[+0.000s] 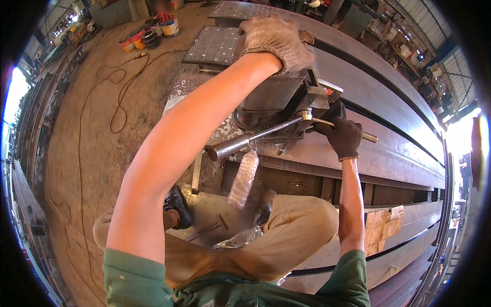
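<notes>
A dark magnetic drill stands on the steel work in front of me, its body a wide dark cylinder. My left hand, in a brown knit glove, is curled over the drill's top; its fingertips are partly hidden on the far side. Bars spread from a round metal hub at the drill's side. My right hand, in a dark glove, is wrapped around one of them, a brass-coloured feed handle. Another bar reaches left and ends in a thick dark steel grip. A clear plastic bottle hangs or stands below it.
Long steel beams run to the right. Drilled plates lie beyond the drill. A hammer lies between my feet. At the far left are paint cans and a cable on the floor. Brown cardboard rests near my right elbow.
</notes>
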### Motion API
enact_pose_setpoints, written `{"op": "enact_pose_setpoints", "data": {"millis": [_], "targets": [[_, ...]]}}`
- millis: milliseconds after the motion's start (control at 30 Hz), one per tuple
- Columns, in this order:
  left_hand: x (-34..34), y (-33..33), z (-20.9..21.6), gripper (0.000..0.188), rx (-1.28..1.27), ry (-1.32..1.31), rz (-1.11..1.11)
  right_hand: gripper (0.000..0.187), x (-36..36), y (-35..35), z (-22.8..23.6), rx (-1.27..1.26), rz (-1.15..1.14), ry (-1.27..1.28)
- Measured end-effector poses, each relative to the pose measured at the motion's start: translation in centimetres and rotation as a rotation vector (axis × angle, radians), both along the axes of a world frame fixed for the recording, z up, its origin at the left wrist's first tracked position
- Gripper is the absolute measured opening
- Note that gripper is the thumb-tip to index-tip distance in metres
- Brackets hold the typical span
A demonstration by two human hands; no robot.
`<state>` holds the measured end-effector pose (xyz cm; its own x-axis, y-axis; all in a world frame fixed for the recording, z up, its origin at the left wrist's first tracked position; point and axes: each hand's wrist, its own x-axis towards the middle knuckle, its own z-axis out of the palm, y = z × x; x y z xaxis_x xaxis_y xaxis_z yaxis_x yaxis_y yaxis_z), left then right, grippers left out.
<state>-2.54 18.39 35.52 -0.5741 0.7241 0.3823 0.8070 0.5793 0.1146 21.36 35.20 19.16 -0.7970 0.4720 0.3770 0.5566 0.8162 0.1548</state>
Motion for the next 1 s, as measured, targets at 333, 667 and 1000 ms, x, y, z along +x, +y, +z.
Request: {"op": "enact_pose_setpoints", "data": {"millis": [333, 667, 1000], "targets": [[-1.1, 0.5, -0.8, 0.067, 0.059, -0.061, -0.015, 0.048, -2.9, -3.6, -3.2, 0.055, 0.0, 0.173], [-0.6, 0.2, -0.4, 0.065, 0.037, -0.061, -0.011, 0.048, -4.1, -1.6, -7.4, 0.358, 0.133, 0.396], [-0.5, 0.4, -0.6, 0.047, 0.047, 0.041, 0.021, 0.034, -4.0, -0.3, -8.2, 0.445, 0.151, 0.399]]}}
